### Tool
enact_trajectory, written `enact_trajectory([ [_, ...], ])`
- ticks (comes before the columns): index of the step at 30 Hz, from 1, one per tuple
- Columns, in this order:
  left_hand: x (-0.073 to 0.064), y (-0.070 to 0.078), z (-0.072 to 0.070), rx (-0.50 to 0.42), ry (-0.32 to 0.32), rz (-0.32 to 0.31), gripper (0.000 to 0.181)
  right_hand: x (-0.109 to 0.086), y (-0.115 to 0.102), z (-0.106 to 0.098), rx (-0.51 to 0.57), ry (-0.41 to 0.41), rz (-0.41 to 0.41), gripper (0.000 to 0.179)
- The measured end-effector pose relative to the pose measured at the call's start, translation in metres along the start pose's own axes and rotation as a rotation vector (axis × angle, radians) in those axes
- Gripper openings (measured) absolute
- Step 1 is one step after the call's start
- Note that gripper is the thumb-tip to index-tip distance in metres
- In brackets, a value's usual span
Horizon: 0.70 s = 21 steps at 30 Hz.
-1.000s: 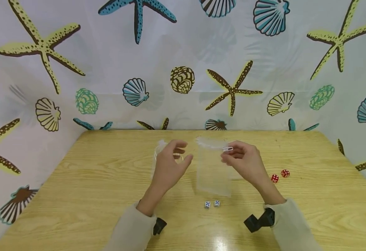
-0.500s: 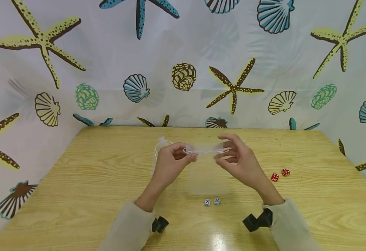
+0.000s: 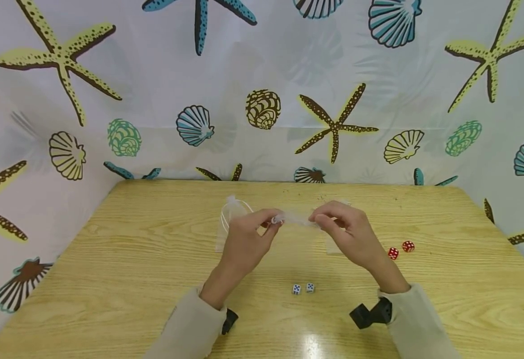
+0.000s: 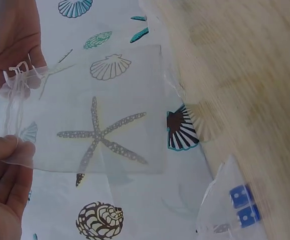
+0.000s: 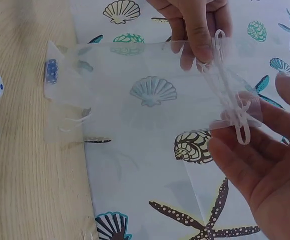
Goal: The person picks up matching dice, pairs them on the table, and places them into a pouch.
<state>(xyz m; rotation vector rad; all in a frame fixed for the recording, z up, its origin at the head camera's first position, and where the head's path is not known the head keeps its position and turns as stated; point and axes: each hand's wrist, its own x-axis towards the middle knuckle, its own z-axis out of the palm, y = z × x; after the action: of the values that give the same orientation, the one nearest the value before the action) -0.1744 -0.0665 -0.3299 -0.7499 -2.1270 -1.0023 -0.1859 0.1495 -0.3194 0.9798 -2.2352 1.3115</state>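
A sheer white drawstring pouch [image 4: 134,100] is held up between both hands above the table. My left hand [image 3: 248,242] pinches one end of its gathered mouth between thumb and fingers. At the other end, my right hand [image 3: 353,232] has thumb and fingertips together on the mouth edge in the head view. In the right wrist view, the right hand [image 5: 270,170] looks more spread, its fingers under the corner beside a white cord loop [image 5: 242,130]. The pouch looks flat, and the printed backdrop shows through it.
Two white dice [image 3: 296,289] lie in front of the hands. Two red dice [image 3: 393,253] are right of the right hand. A second pouch [image 3: 222,242] lies behind the left hand; blue dice [image 4: 245,205] show in it. Another pouch [image 3: 333,247] is partly hidden behind the right hand.
My left hand has come in to the pouch's mouth and taken hold of it. The right hand's fingers parted, then came together on the edge. The pouch has tipped, less visible from above.
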Motion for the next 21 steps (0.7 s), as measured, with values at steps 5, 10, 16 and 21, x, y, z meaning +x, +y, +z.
enact_trajectory([
  [5,0.0,0.004,0.0,0.16,-0.008,0.215,0.018,0.0,0.0,-0.002,-0.024,0.043,0.038,0.02],
  [10,-0.001,0.005,0.001,0.17,-0.038,0.21,0.022,-0.001,-0.002,-0.003,-0.057,0.039,0.074,0.008],
  [16,0.0,0.003,-0.001,0.103,-0.136,0.114,0.043,-0.002,-0.006,0.0,-0.172,0.039,0.047,0.017],
  [21,0.001,0.007,0.001,0.117,-0.119,0.198,0.035,-0.001,-0.016,0.008,-0.366,0.071,-0.036,0.022],
])
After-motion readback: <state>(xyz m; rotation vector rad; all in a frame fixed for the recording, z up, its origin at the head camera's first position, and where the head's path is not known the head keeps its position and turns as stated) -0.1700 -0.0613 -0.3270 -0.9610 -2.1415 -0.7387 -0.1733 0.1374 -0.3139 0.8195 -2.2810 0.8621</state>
